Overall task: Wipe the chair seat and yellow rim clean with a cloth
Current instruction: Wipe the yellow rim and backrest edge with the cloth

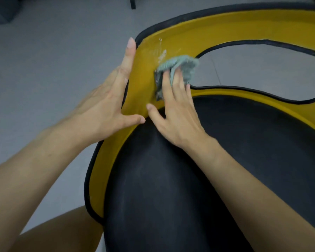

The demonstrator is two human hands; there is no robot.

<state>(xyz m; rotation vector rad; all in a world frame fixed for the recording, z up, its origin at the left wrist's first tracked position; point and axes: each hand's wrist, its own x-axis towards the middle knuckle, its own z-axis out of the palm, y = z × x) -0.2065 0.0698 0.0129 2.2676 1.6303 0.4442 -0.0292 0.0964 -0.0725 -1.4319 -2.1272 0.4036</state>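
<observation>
Right hand (176, 120): your flat fingers (166, 82) press grey-green cloth (180, 66) on yellow rim (225, 28); wet smear (161, 51) lies eleven o'clock. Left hand (105, 106): flat, bracing.

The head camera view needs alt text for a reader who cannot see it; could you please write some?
A person's right hand presses a grey-green cloth against the chair's yellow rim, just below whitish streaks. The left hand lies flat along the rim's outer edge, fingers straight. The black seat fills the foreground.
</observation>
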